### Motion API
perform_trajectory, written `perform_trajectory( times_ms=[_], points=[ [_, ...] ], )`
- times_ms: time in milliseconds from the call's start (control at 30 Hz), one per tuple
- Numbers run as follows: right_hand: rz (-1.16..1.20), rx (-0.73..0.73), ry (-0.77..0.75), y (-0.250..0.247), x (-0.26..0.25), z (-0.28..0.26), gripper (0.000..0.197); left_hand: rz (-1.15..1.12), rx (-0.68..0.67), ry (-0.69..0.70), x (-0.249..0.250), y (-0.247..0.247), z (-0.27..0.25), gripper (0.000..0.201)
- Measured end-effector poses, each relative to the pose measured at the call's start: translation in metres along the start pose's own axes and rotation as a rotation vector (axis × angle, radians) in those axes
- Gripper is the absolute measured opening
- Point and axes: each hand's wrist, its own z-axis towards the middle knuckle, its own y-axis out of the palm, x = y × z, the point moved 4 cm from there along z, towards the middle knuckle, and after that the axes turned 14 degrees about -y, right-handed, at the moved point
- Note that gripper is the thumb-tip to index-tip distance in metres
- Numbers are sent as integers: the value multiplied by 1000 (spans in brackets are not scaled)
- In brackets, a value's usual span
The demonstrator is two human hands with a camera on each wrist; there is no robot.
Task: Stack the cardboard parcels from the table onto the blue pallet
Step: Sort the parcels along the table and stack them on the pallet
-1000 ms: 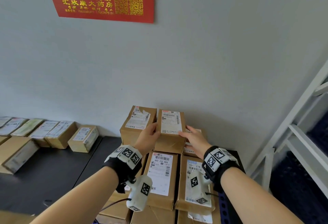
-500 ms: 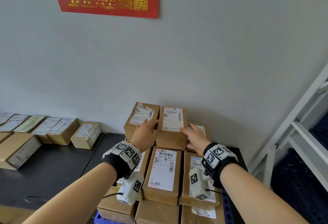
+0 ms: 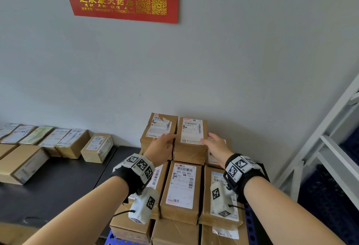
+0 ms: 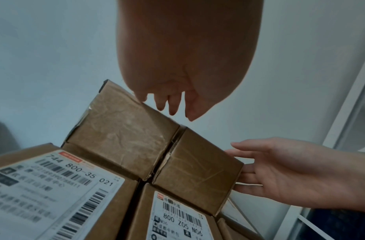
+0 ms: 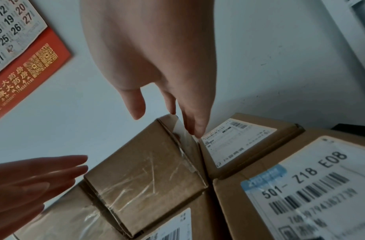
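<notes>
A brown cardboard parcel (image 3: 191, 140) with a white label rests on top of the stack, against a second top parcel (image 3: 159, 128) on its left. The stack stands on the blue pallet (image 3: 250, 223). My left hand (image 3: 165, 143) is beside the parcel's left edge with straight fingers, and in the right wrist view it hangs slightly apart from the box (image 5: 149, 175). My right hand (image 3: 211, 142) lies flat against the parcel's right side, and its straight fingers (image 5: 194, 128) touch the taped top edge. Neither hand curls round the parcel (image 4: 198, 170).
The black table (image 3: 58, 182) on the left carries several more parcels (image 3: 97, 145) along the wall. A white metal rack (image 3: 330, 138) stands close on the right. The grey wall behind the stack bears a red calendar (image 3: 126, 0).
The parcel that both hands gripped has come down onto the stack beside its neighbour. Both hands have loosened, and their fingers now lie straight at its sides.
</notes>
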Motion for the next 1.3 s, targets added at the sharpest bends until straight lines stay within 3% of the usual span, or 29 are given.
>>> perform_trajectory(
  times_ms=[233, 367, 533, 833, 1000, 1300],
  points=[
    [-125, -43, -144, 1, -36, 0, 45, -75, 63, -113, -10, -40, -24, 45],
    [-163, -96, -205, 26, -55, 3, 58, -175, 130, -185, -32, -60, -42, 38],
    [-162, -186, -282, 75, -74, -5, 56, -253, 193, -308, -73, -80, -79, 38],
    [-161, -319, -235, 222, -79, -42, 56, -343, 262, -459, -193, -140, -143, 36],
    [-166, -337, -225, 319, -87, -52, 43, -342, 262, -500, -285, -187, -160, 33],
    [-121, -339, -108, 480, -85, -57, 54, -335, 238, -604, -432, -275, -172, 34]
  ],
)
